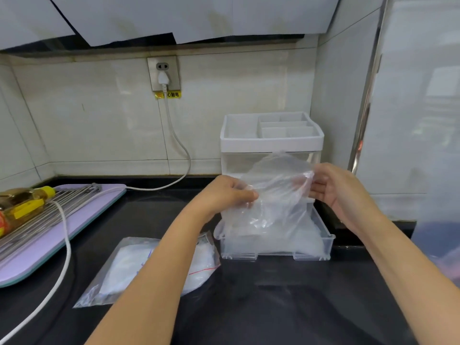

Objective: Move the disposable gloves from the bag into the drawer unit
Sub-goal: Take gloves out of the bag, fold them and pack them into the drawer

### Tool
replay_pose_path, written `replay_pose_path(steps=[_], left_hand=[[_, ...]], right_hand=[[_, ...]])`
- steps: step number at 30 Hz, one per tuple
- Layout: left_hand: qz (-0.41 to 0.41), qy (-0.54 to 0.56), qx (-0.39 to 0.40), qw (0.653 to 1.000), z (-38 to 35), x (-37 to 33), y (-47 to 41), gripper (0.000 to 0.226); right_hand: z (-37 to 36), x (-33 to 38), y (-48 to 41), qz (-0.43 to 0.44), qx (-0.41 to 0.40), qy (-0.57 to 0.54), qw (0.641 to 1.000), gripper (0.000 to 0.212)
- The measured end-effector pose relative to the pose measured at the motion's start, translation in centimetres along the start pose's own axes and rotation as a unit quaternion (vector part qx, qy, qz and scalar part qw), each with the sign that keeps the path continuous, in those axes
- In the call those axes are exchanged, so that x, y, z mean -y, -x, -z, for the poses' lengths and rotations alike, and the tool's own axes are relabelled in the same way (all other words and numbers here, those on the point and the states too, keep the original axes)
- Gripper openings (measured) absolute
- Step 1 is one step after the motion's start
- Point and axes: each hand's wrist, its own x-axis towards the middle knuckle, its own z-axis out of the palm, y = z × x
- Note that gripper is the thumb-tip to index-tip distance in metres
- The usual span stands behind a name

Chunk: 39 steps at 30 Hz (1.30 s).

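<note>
Bare forearms reach over the glossy black countertop [249, 307], and under the left one lies the zip bag [119, 267] — clear film with a red seal line, a white wad of gloves inside. Both hands hold one disposable glove [276, 192] spread above the open drawer [326, 241] of the drawer unit [271, 143]: the left hand [224, 195] pinches its near edge, the right hand [333, 185] grips the far edge. Gloves already in the drawer form a cloudy, crumpled heap, one spilling over its left wall. To do this well, I would lower the thin, clingy film flat and press it down before letting go — it is light and may spring back out. The drawer is rigid clear plastic; the unit's top is an opaque white tray with dividers.
</note>
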Motion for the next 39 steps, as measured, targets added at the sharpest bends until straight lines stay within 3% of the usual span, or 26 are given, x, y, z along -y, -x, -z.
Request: replay_pose_path(steps=[3, 6, 8, 11, 14, 16, 19, 22, 24, 28, 30, 32, 34, 36, 39], left_hand=[[0.024, -0.042, 0.019, 0.999, -0.6, -0.7, -1.1, 0.030], [0.028, -0.084, 0.035, 0.995, -1.2, -0.8, -2.1, 0.029], [0.026, -0.123, 0.036, 0.991, -1.6, -0.8, -2.8, 0.030], [0.012, -0.216, -0.056, 0.975, -1.6, -0.9, -3.2, 0.023], [-0.042, -0.277, -0.181, 0.943, -1.8, -0.9, -3.3, 0.028], [-0.099, -0.271, -0.201, 0.936, -2.5, -1.3, -3.0, 0.021], [-0.121, -0.270, -0.099, 0.950, -4.5, -1.7, -2.6, 0.012], [-0.067, -0.303, 0.073, 0.948, -6.7, -0.6, -2.8, 0.024], [-0.019, -0.315, 0.147, 0.938, -7.5, 0.7, -3.1, 0.033], [0.023, -0.300, 0.182, 0.936, -7.4, 2.0, -3.6, 0.037], [0.024, -0.295, 0.189, 0.936, -7.2, 2.1, -3.6, 0.037], [0.026, -0.283, 0.193, 0.939, -6.9, 2.0, -3.6, 0.036], [0.026, -0.277, 0.203, 0.939, -6.7, 1.9, -3.5, 0.035], [0.021, -0.276, 0.216, 0.936, -6.5, 1.8, -3.4, 0.032], [0.014, -0.276, 0.227, 0.934, -6.4, 1.8, -3.4, 0.027]], right_hand=[[1.1, 0.1, 0.0, 0.015, 0.014, 0.132, 0.991, 0.047], [1.2, -0.5, 0.0, 0.028, -0.005, 0.231, 0.973, 0.024], [1.4, -1.8, -0.6, 0.032, -0.046, 0.298, 0.953, 0.025], [1.6, -3.6, -1.1, 0.029, -0.077, 0.403, 0.912, 0.044], [1.4, -4.8, -1.3, 0.023, -0.098, 0.472, 0.876, 0.046], [1.1, -5.4, -1.2, 0.035, -0.110, 0.512, 0.851, 0.045], [0.6, -5.8, -1.1, 0.058, -0.124, 0.572, 0.809, 0.040], [0.0, -6.1, -0.8, 0.078, -0.133, 0.624, 0.766, 0.034], [0.0, -6.4, -0.6, 0.088, -0.120, 0.638, 0.756, 0.033], [0.3, -6.2, -0.6, 0.128, -0.116, 0.595, 0.785, 0.014], [0.4, -5.5, -0.7, 0.185, -0.122, 0.547, 0.807, 0.022], [-0.1, -4.6, -0.6, 0.204, -0.070, 0.495, 0.842, 0.021], [-1.2, -4.5, -0.2, 0.145, 0.039, 0.492, 0.857, 0.030], [-2.3, -5.3, 0.1, 0.056, 0.131, 0.529, 0.837, 0.036], [-3.2, -6.0, 0.2, -0.027, 0.184, 0.572, 0.799, 0.038]])
